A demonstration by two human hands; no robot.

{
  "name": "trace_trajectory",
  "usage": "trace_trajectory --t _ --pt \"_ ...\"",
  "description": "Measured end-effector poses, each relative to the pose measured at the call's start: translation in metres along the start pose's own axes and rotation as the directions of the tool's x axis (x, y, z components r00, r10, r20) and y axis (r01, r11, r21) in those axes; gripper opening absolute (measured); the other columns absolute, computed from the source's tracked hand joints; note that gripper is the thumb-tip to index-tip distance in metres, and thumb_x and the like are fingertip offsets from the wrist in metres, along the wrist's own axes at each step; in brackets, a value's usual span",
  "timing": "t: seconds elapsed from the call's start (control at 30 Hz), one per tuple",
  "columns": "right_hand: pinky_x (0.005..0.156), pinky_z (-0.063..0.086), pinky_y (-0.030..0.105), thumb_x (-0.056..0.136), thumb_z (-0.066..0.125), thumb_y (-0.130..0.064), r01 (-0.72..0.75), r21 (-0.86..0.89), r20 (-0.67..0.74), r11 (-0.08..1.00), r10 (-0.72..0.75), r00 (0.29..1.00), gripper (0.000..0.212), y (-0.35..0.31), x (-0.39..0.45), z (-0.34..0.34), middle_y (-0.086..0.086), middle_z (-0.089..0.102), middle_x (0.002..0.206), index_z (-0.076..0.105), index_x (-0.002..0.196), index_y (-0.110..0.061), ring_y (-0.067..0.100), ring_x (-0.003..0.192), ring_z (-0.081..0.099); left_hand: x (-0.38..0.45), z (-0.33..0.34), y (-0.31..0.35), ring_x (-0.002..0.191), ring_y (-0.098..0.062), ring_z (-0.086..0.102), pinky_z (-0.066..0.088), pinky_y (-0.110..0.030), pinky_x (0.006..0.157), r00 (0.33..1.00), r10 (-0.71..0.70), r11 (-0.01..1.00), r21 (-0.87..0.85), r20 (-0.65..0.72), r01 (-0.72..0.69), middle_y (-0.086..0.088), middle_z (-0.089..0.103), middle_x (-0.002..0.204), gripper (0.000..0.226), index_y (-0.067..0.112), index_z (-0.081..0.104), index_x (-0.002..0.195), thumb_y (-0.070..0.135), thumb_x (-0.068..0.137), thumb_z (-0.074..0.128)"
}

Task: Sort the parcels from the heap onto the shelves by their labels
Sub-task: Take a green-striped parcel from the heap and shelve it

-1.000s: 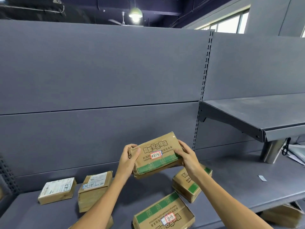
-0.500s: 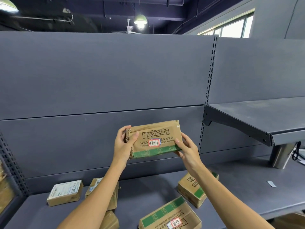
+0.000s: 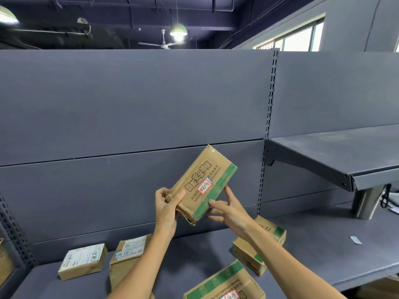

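Head view
Lower shelf (image 3: 323,251): grey deck carrying four brown parcels and a small pale slip (image 3: 355,240) at right.
Upper shelf (image 3: 345,152): grey deck on the right bay, bare surface in sight.
White-labelled parcel (image 3: 83,261): flat on the lower shelf at left, large white label facing up.
Leaning parcel (image 3: 127,255): just beside the white-labelled one, partly hidden behind the left forearm.
Green-striped parcel (image 3: 267,244): on the lower shelf under the right forearm, green band on its side.
Front parcel (image 3: 224,283): at the bottom edge, green band and red-framed sticker on top, cut off by the frame.
Held parcel (image 3: 204,183): raised above the lower shelf, before the grey back panel, tilted with the far end up and right; brown wrap, black printed characters, green band along one long edge, red-and-blue framed sticker with handwriting, crumpled lower end.
Left hand (image 3: 167,205): fingers and thumb clamped on the crumpled lower end.
Right hand (image 3: 226,210): fingers spread and straight, fingertips touching the green-banded edge.
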State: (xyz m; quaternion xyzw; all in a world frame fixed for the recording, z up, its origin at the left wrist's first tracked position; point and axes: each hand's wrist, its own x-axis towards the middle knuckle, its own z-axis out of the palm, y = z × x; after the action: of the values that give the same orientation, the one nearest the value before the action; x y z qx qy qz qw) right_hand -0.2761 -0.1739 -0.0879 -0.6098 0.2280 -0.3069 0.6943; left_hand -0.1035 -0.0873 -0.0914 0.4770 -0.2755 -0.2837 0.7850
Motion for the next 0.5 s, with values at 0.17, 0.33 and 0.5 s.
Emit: trace_trajectory --t 0.17,0.33,0.5 --pt "0.078 0.06 0.036 0.099 0.056 -0.009 0.03 -0.026 -0.025 0.999 -0.03 0.999 0.056 -0.015 -0.001 -0.014 -0.001 0.074 0.115 0.046 0.143 -0.043 0.017 0.102 0.071 0.002 -0.007 0.007 0.085 -0.015 0.066 0.05 -0.032 0.067 0.991 -0.043 0.999 0.024 0.125 0.04 -0.004 0.067 0.106 0.071 0.032 0.048 0.132 0.035 0.069 0.081" --pt "0.1 0.054 0.041 0.098 0.063 -0.02 0.114 -0.273 0.035 0.955 -0.108 0.994 0.036 -0.036 -0.002 -0.025 0.001 0.074 0.119 0.064 0.133 -0.026 0.024 0.112 0.069 0.01 -0.009 0.032 0.076 -0.012 0.068 0.054 -0.029 0.061 0.985 -0.025 0.998 0.055 0.17 0.015 -0.003 0.069 0.096 0.062 0.043 0.047 0.136 0.039 0.082 0.076" --pt "0.078 0.057 0.027 0.089 0.074 -0.017 0.19 -0.301 -0.115 0.934 -0.234 0.966 0.023 -0.06 0.005 -0.033 0.004 0.077 0.108 0.075 0.112 -0.017 0.02 0.098 0.072 0.014 -0.019 0.047 0.1 -0.025 0.069 0.06 -0.041 0.077 0.941 -0.108 0.964 0.265 0.321 0.02 -0.007 0.074 0.112 0.073 0.027 0.06 0.128 0.051 0.062 0.079"
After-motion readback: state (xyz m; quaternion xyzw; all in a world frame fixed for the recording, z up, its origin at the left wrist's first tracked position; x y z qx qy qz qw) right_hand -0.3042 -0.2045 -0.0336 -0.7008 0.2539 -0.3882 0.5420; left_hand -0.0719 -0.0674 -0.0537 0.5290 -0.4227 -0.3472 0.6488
